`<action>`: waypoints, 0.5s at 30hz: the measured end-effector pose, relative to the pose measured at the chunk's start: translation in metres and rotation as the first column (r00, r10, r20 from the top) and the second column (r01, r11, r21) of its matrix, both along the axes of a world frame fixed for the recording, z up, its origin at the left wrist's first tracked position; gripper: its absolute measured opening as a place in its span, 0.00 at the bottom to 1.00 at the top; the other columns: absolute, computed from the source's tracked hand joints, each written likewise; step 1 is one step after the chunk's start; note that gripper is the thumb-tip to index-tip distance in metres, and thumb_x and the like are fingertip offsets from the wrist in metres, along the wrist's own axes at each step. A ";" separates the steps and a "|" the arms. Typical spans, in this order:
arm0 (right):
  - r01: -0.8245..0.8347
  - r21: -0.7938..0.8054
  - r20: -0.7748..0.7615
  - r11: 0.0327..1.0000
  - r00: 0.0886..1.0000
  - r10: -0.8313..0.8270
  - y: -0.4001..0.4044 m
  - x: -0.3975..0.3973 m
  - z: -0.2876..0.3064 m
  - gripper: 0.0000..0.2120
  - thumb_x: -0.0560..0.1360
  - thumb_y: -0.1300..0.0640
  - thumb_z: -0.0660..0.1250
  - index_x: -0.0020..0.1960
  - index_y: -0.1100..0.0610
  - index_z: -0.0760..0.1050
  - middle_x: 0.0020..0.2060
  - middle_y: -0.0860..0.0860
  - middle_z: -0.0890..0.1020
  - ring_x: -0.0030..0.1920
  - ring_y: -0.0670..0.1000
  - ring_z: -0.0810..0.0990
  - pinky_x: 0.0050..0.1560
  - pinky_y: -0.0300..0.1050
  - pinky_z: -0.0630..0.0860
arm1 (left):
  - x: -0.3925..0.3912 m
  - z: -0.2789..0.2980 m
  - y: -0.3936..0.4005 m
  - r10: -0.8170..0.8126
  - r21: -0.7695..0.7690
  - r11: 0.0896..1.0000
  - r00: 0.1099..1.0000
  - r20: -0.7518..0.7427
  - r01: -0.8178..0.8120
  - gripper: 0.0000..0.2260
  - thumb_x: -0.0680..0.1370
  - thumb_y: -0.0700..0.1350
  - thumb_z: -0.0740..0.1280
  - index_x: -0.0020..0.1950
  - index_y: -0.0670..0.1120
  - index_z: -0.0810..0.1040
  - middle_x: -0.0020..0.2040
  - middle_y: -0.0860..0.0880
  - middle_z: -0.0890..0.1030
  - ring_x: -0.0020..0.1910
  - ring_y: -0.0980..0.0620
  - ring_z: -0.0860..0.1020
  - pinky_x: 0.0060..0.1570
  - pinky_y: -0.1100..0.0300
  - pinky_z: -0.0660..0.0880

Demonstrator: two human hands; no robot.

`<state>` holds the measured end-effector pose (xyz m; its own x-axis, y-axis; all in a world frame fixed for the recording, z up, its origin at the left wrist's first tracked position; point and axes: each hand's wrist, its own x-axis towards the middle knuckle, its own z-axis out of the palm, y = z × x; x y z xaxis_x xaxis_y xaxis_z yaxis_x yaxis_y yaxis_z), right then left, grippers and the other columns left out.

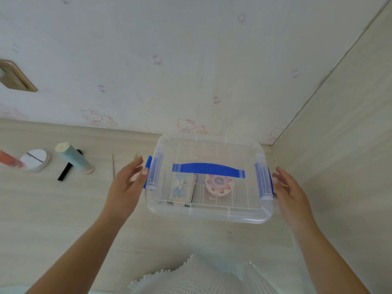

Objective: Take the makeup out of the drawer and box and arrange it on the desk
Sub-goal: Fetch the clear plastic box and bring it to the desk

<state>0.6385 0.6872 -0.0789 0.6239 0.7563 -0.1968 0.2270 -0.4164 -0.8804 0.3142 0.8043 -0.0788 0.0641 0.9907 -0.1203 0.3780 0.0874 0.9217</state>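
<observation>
Clear plastic box (pixel 209 179) with its lid on, blue handle (pixel 209 170) across the top and a blue latch at each short end; it sits on the pale wood surface (pixel 63 209), close to the back wall and the side panel on my right. Contents are seen only through the lid and its ribbing: a flat rectangular case with a blue-and-white print (pixel 182 188), and beside it a round pink item (pixel 219 184); finer detail of either cannot be made out.

At the left edge an orange item (pixel 9 159) is cut off and blurred. Next to it lie a round white compact (pixel 36 160), a pale green tube (pixel 73 159) on its side, a black stick (pixel 64 171) partly under the tube, and a thin rod (pixel 114 166).

My left hand (pixel 127 185) reaches in with fingers straight, thumb tip at the left latch (pixel 149 174); grip loose, nothing held. My right hand (pixel 289 194) lies flat against the right latch (pixel 265 181), fingers extended, nothing clasped. The box lies between my two hands.
</observation>
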 end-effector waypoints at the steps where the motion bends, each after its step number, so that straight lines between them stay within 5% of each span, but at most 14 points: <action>1: -0.040 0.029 0.042 0.999 0.998 0.039 -0.006 -0.001 0.002 0.21 0.78 0.55 0.62 0.71 0.48 0.66 0.64 0.44 0.73 0.61 0.45 0.74 0.59 0.41 0.68 | -0.004 0.000 -0.005 -0.092 0.043 0.995 0.996 -0.017 0.092 0.22 0.77 0.56 0.63 0.70 0.56 0.67 0.69 0.56 0.71 0.65 0.57 0.71 0.60 0.64 0.68; 4: -0.287 -0.022 0.234 0.958 0.930 0.285 -0.024 -0.007 0.008 0.32 0.73 0.47 0.68 0.72 0.42 0.58 0.70 0.37 0.61 0.70 0.37 0.60 0.68 0.37 0.56 | -0.013 -0.004 -0.020 -0.365 0.104 0.920 0.922 -0.127 0.378 0.37 0.66 0.72 0.63 0.72 0.64 0.57 0.74 0.64 0.59 0.73 0.65 0.59 0.69 0.60 0.60; 7: -0.438 -0.106 0.319 0.893 0.836 0.448 -0.039 -0.014 0.006 0.40 0.62 0.34 0.65 0.68 0.34 0.49 0.73 0.37 0.52 0.73 0.36 0.51 0.71 0.37 0.51 | -0.015 -0.007 -0.031 -0.442 0.079 0.874 0.851 -0.283 0.480 0.42 0.60 0.77 0.62 0.70 0.70 0.50 0.74 0.71 0.47 0.72 0.72 0.48 0.70 0.61 0.53; 11: -0.494 -0.195 0.307 0.848 0.790 0.531 -0.042 -0.020 0.003 0.47 0.63 0.46 0.77 0.66 0.31 0.45 0.75 0.38 0.43 0.74 0.40 0.47 0.74 0.45 0.51 | -0.011 -0.003 -0.033 -0.435 0.065 0.877 0.843 -0.317 0.476 0.44 0.59 0.72 0.68 0.69 0.72 0.50 0.74 0.71 0.45 0.69 0.77 0.46 0.69 0.62 0.53; 15: -0.460 -0.112 0.283 0.881 0.835 0.472 -0.041 -0.020 0.005 0.43 0.65 0.52 0.76 0.66 0.30 0.51 0.75 0.35 0.49 0.72 0.33 0.51 0.73 0.43 0.54 | -0.011 0.004 -0.034 -0.387 0.080 0.901 0.874 -0.294 0.426 0.41 0.60 0.64 0.71 0.69 0.69 0.55 0.73 0.71 0.51 0.69 0.76 0.52 0.70 0.61 0.57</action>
